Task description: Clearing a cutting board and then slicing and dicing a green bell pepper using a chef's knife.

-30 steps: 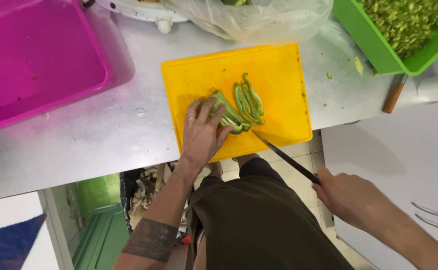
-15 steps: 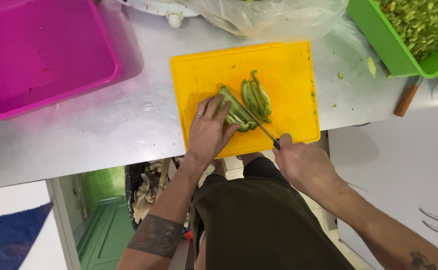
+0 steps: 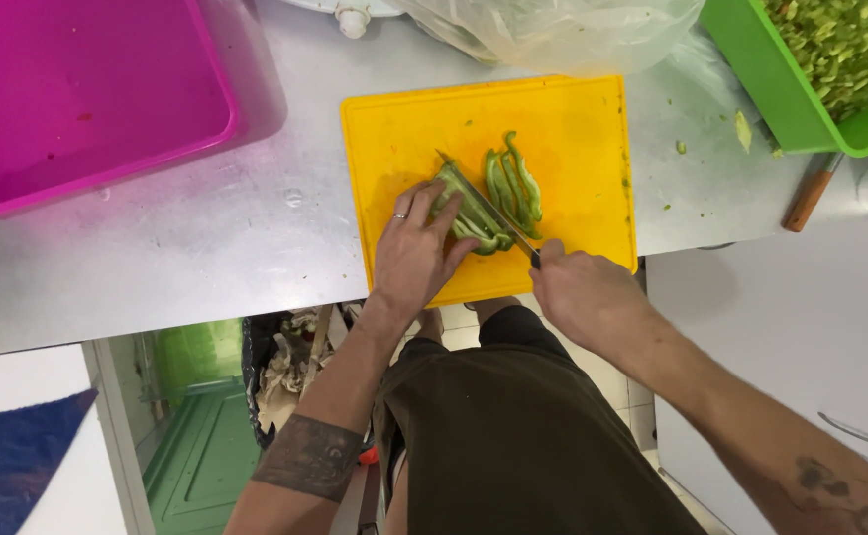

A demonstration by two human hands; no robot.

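A yellow cutting board [image 3: 563, 119] lies on the steel counter [image 3: 206, 258]. On it are green pepper strips [image 3: 515, 183] and a bunch of green pepper pieces [image 3: 474, 223]. My left hand [image 3: 414, 253] presses down on that bunch, fingers curled over it. My right hand [image 3: 578, 287] grips the black handle of a knife [image 3: 488, 208], whose blade lies across the bunch right beside my left fingers.
A magenta tub [image 3: 87, 99] stands at the back left. A green bin [image 3: 820, 69] of chopped greens sits at the back right, a clear plastic bag [image 3: 553, 30] behind the board. A wooden-handled tool [image 3: 811, 198] lies right. Below the counter edge is a waste bin [image 3: 285, 367].
My right hand came in from the lower right with the knife. The blade now rests on the pepper bunch under my left hand, which stayed put.
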